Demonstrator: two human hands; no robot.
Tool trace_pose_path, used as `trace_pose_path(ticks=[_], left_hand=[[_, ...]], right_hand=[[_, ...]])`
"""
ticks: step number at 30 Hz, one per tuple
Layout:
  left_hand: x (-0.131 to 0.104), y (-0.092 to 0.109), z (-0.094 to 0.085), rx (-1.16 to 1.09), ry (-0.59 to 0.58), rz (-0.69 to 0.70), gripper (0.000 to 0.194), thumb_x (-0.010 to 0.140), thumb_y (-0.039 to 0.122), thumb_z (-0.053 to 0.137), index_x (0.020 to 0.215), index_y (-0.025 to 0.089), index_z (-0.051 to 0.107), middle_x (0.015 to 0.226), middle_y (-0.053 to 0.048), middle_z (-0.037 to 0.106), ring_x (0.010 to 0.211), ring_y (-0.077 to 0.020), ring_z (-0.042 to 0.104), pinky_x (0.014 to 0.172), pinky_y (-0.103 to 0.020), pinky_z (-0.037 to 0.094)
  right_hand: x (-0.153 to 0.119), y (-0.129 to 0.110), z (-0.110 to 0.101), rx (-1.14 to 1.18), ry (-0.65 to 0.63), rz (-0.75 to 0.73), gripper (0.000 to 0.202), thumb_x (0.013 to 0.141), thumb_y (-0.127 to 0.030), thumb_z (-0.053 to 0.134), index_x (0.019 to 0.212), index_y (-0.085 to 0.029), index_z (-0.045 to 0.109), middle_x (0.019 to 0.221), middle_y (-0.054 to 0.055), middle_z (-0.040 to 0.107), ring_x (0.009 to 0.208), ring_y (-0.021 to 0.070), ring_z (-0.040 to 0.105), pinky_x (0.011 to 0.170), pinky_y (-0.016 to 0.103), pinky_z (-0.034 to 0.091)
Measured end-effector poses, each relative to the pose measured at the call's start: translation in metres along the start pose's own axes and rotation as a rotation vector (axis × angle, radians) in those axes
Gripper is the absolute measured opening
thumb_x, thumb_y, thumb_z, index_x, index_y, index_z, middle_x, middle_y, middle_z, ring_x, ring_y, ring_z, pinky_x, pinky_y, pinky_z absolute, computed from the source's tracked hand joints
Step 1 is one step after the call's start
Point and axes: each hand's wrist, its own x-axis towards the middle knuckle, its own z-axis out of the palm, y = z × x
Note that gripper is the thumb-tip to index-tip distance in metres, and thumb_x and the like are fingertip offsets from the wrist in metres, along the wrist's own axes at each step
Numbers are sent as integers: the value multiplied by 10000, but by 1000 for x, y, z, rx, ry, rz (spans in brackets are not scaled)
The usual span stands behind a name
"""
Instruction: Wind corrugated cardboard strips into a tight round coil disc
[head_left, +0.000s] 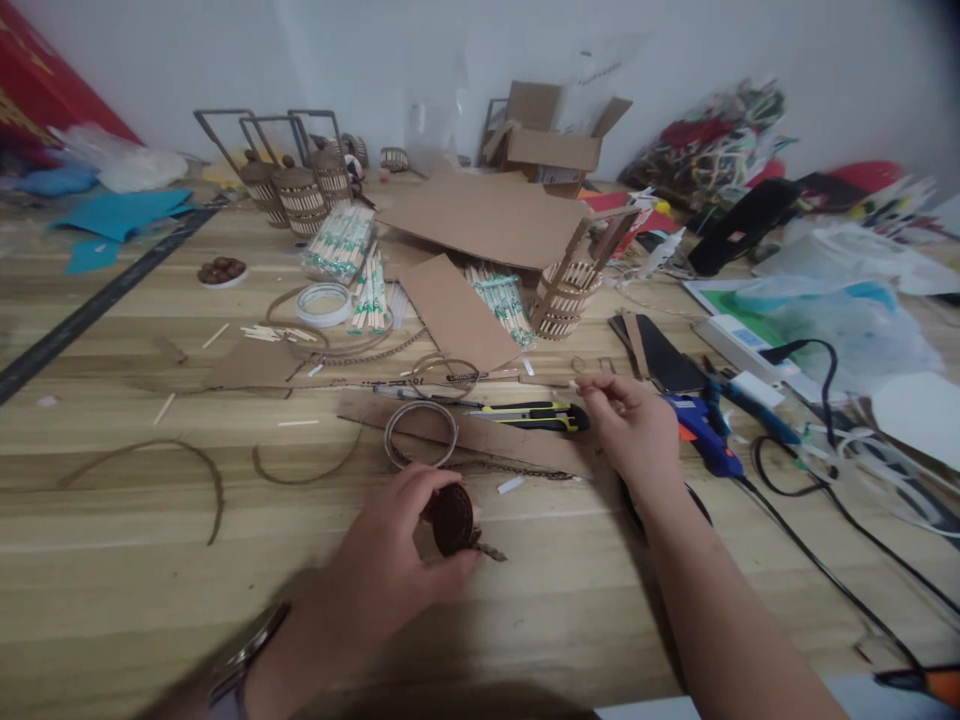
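My left hand (390, 545) is closed around a small dark brown round piece (454, 520), with a short braided cord end (491, 551) sticking out on its right. My right hand (637, 425) reaches over the table, thumb and forefinger pinched together. A tiny pale bit shows at those fingertips, too small to name. Just left of the right hand lies a black and yellow utility knife (532, 415) on a cardboard strip (510, 442). A roll of tape (421, 435) stands beyond my left hand. To the right of my right hand rests a blue glue gun (705, 435).
Small wooden-slat buckets (300, 200) stand at the back left, and another bucket (566, 295) is right of centre. Cardboard sheets (480, 215), bundled sticks (341, 240) and a phone (660, 352) lie between. Black cables (817, 580) run along the right.
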Motion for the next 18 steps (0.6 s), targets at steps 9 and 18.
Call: trace_pose_path(ticks=[9,18], left_hand=[[6,0,1,-311,67,-195,342,701,222,715,1024,210,602,861,-13,682,772,-189,672,742,-349,582],[12,-7,0,-807,34,-370,540,575,291,893,981,217,545,839,19,675,771,-160,633,678,-258,506]], right_hand=[[-28,-46,-4,201,-227,-376,149,942,-236,555,948,-240,703,901,46,756,851,209,694,776,350,529],[-65,-80,9,531,-438,-603,46,952,-273,637,945,-230,624,762,-6,704,694,140,659,656,257,513]])
